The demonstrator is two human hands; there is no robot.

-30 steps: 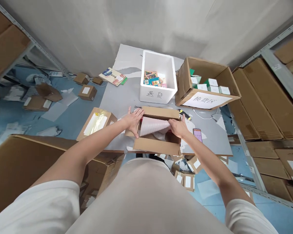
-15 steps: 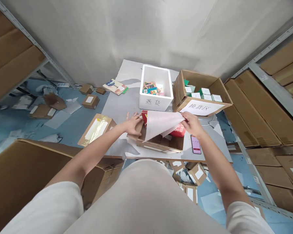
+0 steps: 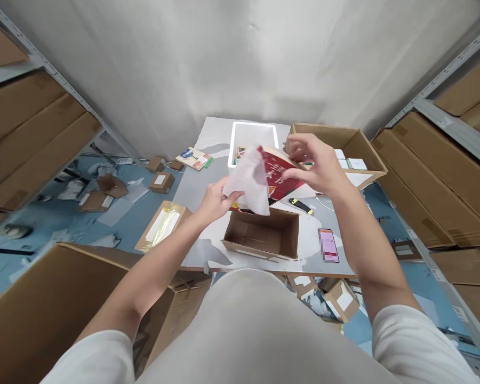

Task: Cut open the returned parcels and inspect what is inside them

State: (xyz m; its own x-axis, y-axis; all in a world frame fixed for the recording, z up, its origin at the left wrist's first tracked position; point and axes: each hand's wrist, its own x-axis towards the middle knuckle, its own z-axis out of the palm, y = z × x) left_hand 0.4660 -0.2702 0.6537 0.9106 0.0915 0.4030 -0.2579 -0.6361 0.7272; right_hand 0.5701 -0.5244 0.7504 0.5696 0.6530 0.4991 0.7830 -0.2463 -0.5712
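A red book point(image 3: 278, 176) with white print on its cover is tilted above an open cardboard box point(image 3: 260, 250). My left hand point(image 3: 218, 200) is closed on the book's left side, with a thin white sheet point(image 3: 248, 184) caught in the same grip and covering part of the cover. What lies behind the sheet is hidden. My right hand point(image 3: 316, 162) is at the book's right side, fingers apart and thumb over the cover; I see no firm grip. Inside the cardboard box only bare walls and bottom show.
Behind the book stand a white foam box point(image 3: 232, 144) and a large carton point(image 3: 368, 141) with small white boxes. A box cutter point(image 3: 301, 206) and a phone point(image 3: 328, 245) lie on the right. Left are a taped parcel point(image 3: 162, 226) and some books point(image 3: 194, 158).
The red book has come up out of the cardboard box. My left hand has moved from the box's edge onto the book and sheet; my right hand has let go of the sheet.
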